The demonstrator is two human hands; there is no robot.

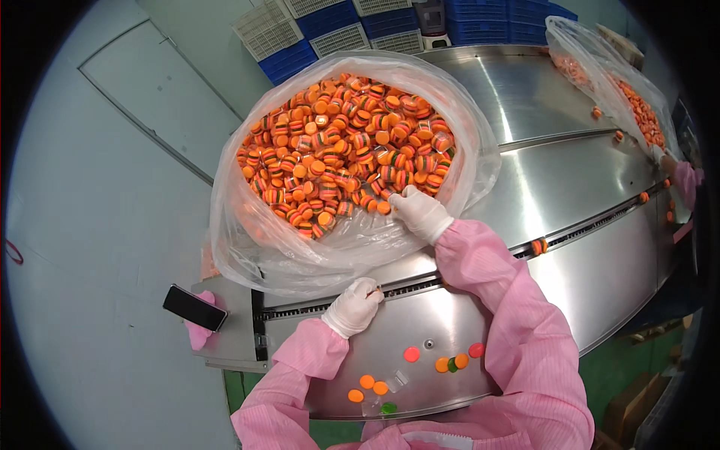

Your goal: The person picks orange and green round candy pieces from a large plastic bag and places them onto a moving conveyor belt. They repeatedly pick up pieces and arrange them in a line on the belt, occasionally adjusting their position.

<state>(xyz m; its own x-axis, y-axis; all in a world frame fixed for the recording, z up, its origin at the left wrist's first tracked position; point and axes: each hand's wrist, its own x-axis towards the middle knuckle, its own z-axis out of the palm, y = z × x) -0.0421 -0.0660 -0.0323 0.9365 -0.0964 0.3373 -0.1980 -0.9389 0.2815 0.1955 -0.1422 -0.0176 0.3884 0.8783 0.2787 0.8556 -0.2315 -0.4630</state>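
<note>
A big clear plastic bag (480, 142) stands open on the steel table, full of small wrapped burger-shaped candies (337, 150) layered in orange, red and green. My right hand (420, 214), in a white glove, reaches over the bag's near right edge. Its fingers are closed beside the candies, and what they pinch is hidden. My left hand (355, 307), also gloved, is closed just above the slotted conveyor track (412, 287). Something small shows at its fingertips, too little to name. Loose orange discs (367, 382), pink discs (412, 354) and a green piece (388, 409) lie near me.
The conveyor track carries a candy (539, 246) to the right. At far right, another person's hand (667, 161) is beside a second bag (600, 75) of candies. A phone (195, 307) rests at left on pink cloth. Blue and white crates (330, 34) are stacked behind the table.
</note>
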